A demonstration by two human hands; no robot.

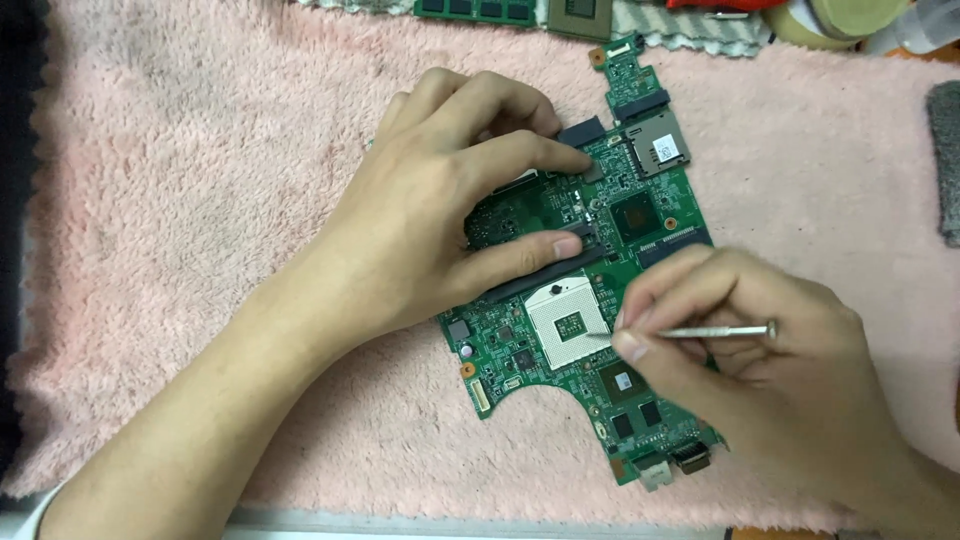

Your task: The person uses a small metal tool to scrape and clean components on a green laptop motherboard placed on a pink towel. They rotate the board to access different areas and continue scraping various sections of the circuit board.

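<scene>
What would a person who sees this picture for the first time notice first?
The eye goes first to the green circuit board lying at an angle in the middle of a fluffy pink towel. The left hand presses down on the board's upper part, while the right hand holds a thin metal tool with its tip at the pale square socket. More green boards lie at the top edge.

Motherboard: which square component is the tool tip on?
The white-framed square socket mid-board; the right hand holds the metal tool at its edge. The dark square chips lie apart.
</scene>
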